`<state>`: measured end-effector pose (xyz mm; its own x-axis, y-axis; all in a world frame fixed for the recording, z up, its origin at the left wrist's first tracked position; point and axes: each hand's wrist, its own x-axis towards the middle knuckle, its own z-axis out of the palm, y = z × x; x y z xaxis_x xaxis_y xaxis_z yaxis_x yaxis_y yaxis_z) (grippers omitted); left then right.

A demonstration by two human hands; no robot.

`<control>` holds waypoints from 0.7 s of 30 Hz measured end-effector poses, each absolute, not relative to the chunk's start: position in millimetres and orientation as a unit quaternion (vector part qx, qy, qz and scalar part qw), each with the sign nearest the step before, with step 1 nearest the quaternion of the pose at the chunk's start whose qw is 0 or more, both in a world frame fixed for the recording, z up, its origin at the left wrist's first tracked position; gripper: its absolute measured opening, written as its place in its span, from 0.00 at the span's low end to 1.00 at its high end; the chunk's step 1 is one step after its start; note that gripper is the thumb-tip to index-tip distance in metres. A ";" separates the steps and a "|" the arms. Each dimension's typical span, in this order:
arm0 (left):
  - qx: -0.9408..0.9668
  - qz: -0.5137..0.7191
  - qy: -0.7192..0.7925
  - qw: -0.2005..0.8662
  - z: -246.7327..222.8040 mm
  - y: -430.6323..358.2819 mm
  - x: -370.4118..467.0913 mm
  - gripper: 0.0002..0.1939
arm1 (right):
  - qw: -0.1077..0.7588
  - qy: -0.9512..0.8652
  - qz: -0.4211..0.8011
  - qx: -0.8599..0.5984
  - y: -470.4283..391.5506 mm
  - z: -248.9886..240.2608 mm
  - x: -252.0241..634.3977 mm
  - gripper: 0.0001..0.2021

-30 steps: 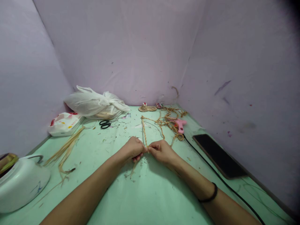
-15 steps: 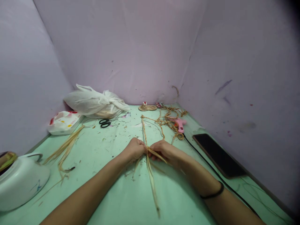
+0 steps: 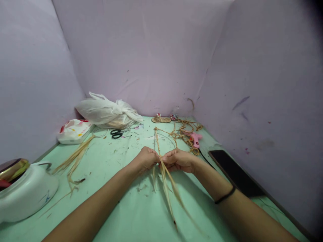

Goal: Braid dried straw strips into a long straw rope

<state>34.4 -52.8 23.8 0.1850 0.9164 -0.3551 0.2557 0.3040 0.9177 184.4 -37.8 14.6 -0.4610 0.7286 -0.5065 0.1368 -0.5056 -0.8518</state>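
Two pale, flat strands (image 3: 165,188) fan down toward the near edge from the lower end of a narrow braided cord (image 3: 157,144), which lies near the middle of the green tabletop (image 3: 131,215) and runs away from the person. Both hands meet at that lower end. The left hand (image 3: 147,158) is curled, its thumb and fingertips closed on the braid from the left, with a thin wisp hanging below them. The right hand (image 3: 179,160) comes in from the other side, thumb and forefinger pinched together where the strands leave the braid; how its other fingers grip is hard to tell. A dark band (image 3: 226,195) circles the right forearm.

Beyond the hands, at the braid's far end, more cord leads right into a tangled heap of braid (image 3: 185,131). A pink glue gun (image 3: 195,140) lies against this heap, its black cable (image 3: 207,159) passing beside a dark phone (image 3: 234,173). Farther back, near the rear wall (image 3: 151,60), sits a small woven piece (image 3: 163,120) topped with red and white bits.

On the left are black-handled scissors (image 3: 116,134), a knotted white plastic bag (image 3: 104,109), a white packet (image 3: 74,131), a spread of dry strips (image 3: 74,156) and a white rounded container (image 3: 30,195).
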 end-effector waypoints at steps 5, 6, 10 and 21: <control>0.517 0.314 0.554 0.572 13.9 -51.4 35.7 0.02 | 0.217 -0.409 0.777 -0.426 -43.2 4.5 181.6 0.05; 0.522 0.315 0.550 0.571 11.5 -50.8 35.7 0.02 | 0.223 -0.405 0.784 -0.413 -44.2 3.6 180.9 0.06; 0.563 0.301 0.537 0.551 4.8 -48.1 33.4 0.03 | 0.243 -0.389 0.799 -0.390 -46.7 -0.1 178.7 0.08; 0.596 0.216 0.462 0.620 8.2 -40.0 19.2 0.10 | 0.309 -0.491 0.664 -0.472 -46.2 -8.8 181.1 0.14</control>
